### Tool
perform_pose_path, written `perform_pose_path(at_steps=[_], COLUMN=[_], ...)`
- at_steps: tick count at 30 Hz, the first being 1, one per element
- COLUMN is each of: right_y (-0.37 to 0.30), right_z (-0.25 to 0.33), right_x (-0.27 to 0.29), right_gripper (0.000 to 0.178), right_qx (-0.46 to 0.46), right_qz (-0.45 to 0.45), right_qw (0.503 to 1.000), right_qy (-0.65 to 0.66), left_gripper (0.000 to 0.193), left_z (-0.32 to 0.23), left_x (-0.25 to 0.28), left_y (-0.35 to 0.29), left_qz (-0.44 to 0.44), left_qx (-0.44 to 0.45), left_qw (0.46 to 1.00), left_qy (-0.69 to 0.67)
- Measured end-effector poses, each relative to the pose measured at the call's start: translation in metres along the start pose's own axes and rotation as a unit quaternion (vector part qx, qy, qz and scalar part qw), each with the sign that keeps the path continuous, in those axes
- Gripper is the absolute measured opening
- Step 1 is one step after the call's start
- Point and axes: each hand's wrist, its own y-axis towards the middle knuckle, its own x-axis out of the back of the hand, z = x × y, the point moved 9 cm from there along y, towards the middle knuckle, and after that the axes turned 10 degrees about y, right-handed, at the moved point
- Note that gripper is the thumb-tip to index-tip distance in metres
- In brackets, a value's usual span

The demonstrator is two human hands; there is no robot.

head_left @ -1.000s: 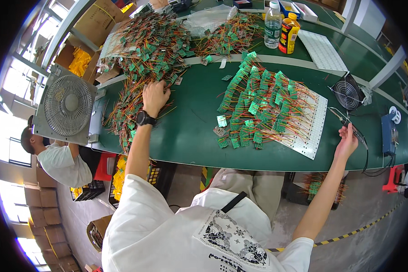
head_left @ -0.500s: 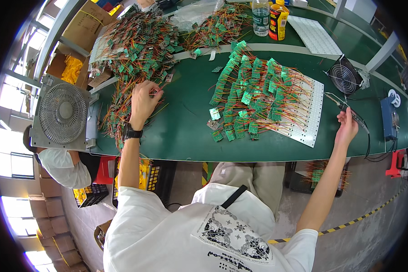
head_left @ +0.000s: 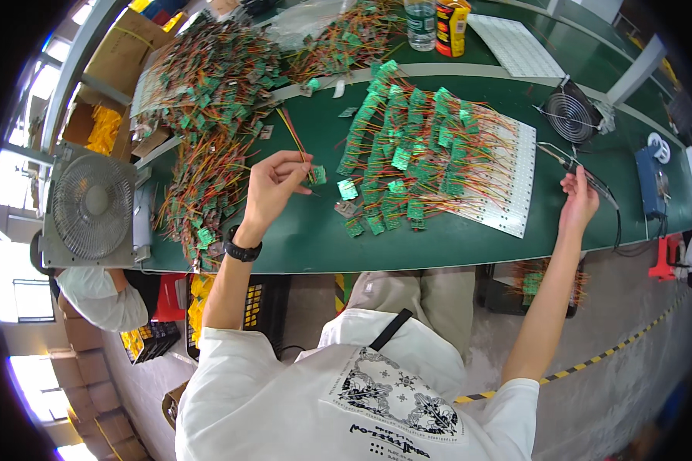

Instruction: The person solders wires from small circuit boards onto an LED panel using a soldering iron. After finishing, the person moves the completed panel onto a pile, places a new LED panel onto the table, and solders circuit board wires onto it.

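Green board (head_left: 317, 175) pinched mid-frame in my left hand (head_left: 271, 187), tool (head_left: 601, 188) gripped in my right hand (head_left: 579, 203), pick-up seemingly needs steadiness next.

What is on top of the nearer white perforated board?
Red and yellow wires from green circuit boards lie over the white board; how far it extends under them is hidden.

Free tbl (head_left: 300, 242) btwn pile (head_left: 200, 180), PCB rows (head_left: 400, 158)

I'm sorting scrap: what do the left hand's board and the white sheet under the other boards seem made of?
Board: probably resin laminate, somewhat glossy, given its green colour and glints.
White sheet: plastic or coated metal, unclear which; smooth surface with dark dots.
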Motion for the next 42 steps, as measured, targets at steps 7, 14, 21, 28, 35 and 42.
perform_pose_path(at_steps=[7, 14, 21, 28, 35, 42], right_y=[0.000, -0.002, -0.002, 0.000, -0.001, -0.005], right_z=[0.002, 0.003, 0.005, 0.005, 0.004, 0.007], right_x=[0.002, 0.002, 0.002, 0.000, 0.000, -0.002], right_gripper=[0.016, 0.016, 0.016, 0.016, 0.017, 0.015], right_qx=[0.000, -0.010, -0.011, -0.006, -0.006, -0.007], right_qz=[-0.002, -0.010, -0.006, -0.010, -0.017, -0.008], right_qw=[1.000, 1.000, 1.000, 1.000, 1.000, 1.000], right_qy=[0.000, 0.020, 0.016, 0.016, 0.002, -0.007], left_gripper=[0.016, 0.019, 0.018, 0.017, 0.012, 0.010], left_z=[-0.017, -0.044, -0.059, -0.081, -0.124, -0.101], left_x=[-0.070, -0.125, -0.164, -0.229, -0.272, -0.287], left_y=[0.006, 0.007, 0.014, 0.011, -0.005, -0.021], left_qz=[0.100, 0.158, 0.223, 0.366, 0.271, 0.131], left_qx=[-0.048, -0.079, -0.021, -0.072, -0.298, -0.430], left_qw=[0.992, 0.980, 0.959, 0.928, 0.911, 0.847], left_qy=[-0.057, -0.094, -0.175, -0.013, 0.083, 0.284])
